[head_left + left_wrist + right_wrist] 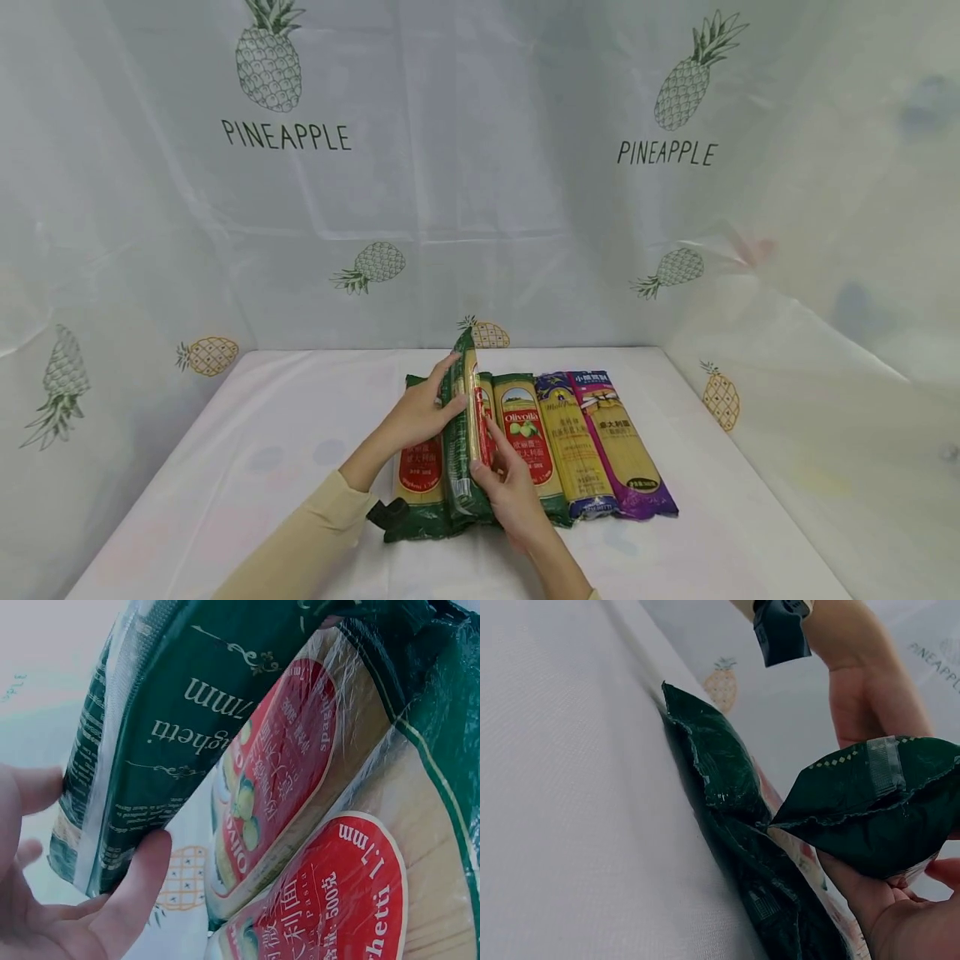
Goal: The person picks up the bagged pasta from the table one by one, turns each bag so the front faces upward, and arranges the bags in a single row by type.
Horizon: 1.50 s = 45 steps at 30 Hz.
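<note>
A green pack of spaghetti [461, 450] is turned on its side between both hands, with its upper end raised. My left hand [417, 415] grips it near the upper end, thumb on one face and fingers on the other, as the left wrist view shows. Lower down, my right hand [513, 493] holds the near end, its thumb and fingers around the edge; in the right wrist view that sealed green end [870, 802] rests over the fingers. Under and beside it lie matching packs with red labels, one at left [422, 475] and one at right [528, 429], another partly hidden between.
Right of the green packs lie a yellow-and-blue spaghetti pack [576, 446] and a purple one [624, 442], slightly slanted. All rest on a white cloth-covered table [300, 417]. A pineapple-print curtain [480, 167] hangs behind and along the sides.
</note>
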Each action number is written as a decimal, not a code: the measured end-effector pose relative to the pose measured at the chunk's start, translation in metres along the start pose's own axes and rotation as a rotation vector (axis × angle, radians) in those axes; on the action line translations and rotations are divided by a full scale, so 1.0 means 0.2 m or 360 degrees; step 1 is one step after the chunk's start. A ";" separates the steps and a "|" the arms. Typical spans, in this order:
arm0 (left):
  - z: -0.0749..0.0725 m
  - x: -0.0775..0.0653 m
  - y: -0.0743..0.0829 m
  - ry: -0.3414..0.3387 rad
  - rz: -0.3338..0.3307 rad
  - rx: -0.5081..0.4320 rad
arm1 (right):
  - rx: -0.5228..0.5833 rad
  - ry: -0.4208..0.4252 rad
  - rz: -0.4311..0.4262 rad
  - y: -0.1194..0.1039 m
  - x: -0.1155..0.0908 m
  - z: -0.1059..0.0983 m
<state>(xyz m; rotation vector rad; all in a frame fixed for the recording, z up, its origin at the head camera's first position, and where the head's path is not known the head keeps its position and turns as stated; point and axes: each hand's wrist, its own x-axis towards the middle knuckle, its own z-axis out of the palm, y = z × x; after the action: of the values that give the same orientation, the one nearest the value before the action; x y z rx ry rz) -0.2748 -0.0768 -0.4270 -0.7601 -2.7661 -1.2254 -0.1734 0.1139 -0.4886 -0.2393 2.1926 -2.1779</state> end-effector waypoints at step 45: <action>-0.04 -0.01 -0.05 -0.0244 -0.0279 -0.0884 | 0.0374 -0.0281 0.0361 -0.10 -0.03 -0.04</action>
<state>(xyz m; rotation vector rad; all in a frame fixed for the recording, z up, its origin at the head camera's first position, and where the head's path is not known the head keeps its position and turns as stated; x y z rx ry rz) -0.2785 -0.0883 -0.4289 -0.6605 -2.6644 -2.1007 -0.1678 0.1228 -0.4697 -0.1571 1.7603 -2.1696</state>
